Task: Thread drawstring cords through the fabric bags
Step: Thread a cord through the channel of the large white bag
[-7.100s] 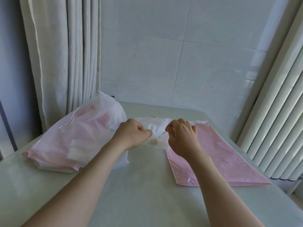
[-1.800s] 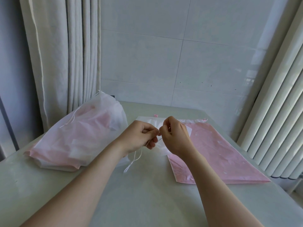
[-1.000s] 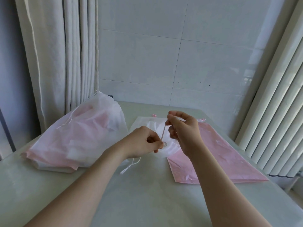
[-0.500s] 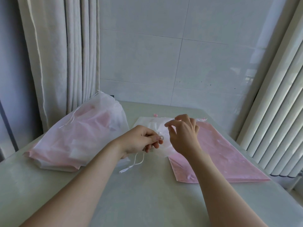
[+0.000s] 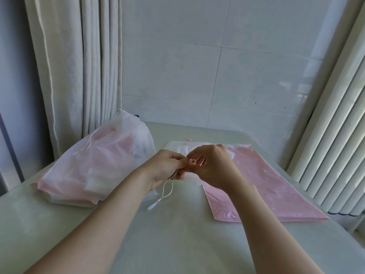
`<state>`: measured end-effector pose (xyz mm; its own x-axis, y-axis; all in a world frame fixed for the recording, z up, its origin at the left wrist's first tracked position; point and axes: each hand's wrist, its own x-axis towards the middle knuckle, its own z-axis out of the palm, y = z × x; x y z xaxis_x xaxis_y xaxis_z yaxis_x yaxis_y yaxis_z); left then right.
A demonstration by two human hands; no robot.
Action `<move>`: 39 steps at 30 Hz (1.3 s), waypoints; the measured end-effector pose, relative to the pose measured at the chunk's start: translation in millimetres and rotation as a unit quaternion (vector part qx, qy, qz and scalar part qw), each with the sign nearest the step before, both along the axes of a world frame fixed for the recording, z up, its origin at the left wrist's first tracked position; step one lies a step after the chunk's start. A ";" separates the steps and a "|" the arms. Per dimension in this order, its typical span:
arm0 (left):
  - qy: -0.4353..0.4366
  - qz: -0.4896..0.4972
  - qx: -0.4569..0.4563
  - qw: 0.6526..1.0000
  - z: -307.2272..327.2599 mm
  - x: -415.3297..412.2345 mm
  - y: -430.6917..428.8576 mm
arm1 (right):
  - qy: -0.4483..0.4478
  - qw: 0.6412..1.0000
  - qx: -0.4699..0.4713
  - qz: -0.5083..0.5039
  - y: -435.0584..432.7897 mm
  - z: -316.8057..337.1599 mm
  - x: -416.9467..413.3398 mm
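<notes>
Pale grey-green tabletop (image 5: pixel 177 234) against a white tiled wall (image 5: pixel 197 76), cream curtain (image 5: pixel 79 66) upper left. Both hands meet mid-frame: left hand (image 5: pixel 167 169) and right hand (image 5: pixel 213 167) each pinch the thin white drawstring cord (image 5: pixel 167 188), small loop between them, 2 strands trailing down to the table. Flat white fabric bag (image 5: pixel 177 149) sits just behind them, flat pink fabric bag (image 5: pixel 266 184) centre right, stuffed sheer white sack (image 5: pixel 94 159) centre left

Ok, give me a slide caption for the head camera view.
The left hand and right hand pinch a looped white cord near a flat pink bag.
</notes>
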<state>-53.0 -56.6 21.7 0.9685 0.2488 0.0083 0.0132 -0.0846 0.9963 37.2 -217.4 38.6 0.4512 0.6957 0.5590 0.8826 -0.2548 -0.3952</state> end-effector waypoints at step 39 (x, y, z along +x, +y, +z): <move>-0.180 0.182 0.106 0.961 25.0 -7.4 -6.8 | 0.387 0.908 0.151 -0.055 1.2 0.2 2.4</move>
<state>-60.4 -63.4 46.7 0.7421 0.5263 0.4150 -0.2624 -0.3416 0.9025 39.6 -216.2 38.8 0.8470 0.4912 0.2035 0.2877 -0.1016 -0.9523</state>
